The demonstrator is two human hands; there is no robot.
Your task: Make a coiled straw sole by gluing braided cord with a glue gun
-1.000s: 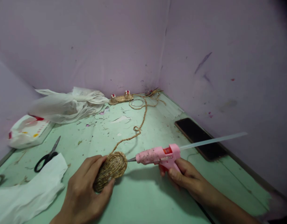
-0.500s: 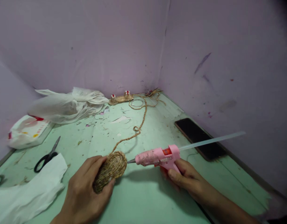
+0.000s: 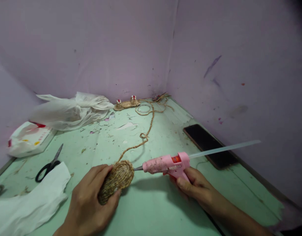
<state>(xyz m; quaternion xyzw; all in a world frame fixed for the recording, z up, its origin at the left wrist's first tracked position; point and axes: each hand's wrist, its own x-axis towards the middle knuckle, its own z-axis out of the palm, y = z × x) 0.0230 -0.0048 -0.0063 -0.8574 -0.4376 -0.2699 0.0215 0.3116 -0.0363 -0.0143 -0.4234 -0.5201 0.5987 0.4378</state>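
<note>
My left hand (image 3: pixel 91 196) is closed around an oval coil of braided straw rope (image 3: pixel 120 178), thumb on the near side and fingers on the far side. From the coil's top a loose braided cord (image 3: pixel 133 146) runs back across the table with a small loop in it. A pink hot glue gun (image 3: pixel 165 165) is gripped in my right hand (image 3: pixel 196 186), its metal nozzle at the coil's right edge. Whether the tip touches the coil I cannot tell. Out of the gun's back sticks a long translucent glue stick (image 3: pixel 224 149).
Black scissors (image 3: pixel 49 167) and a white cloth or tissue (image 3: pixel 40 200) lie at left. Behind them are a plastic-wrapped box (image 3: pixel 32 137) and a white plastic bag (image 3: pixel 74 109). Straw pieces with red-and-white decorations (image 3: pixel 127 104) sit by the wall. A phone (image 3: pixel 207 144) lies at right.
Almost nothing differs. The glue gun and coil keep their places, with only a very slight shift of the view.
</note>
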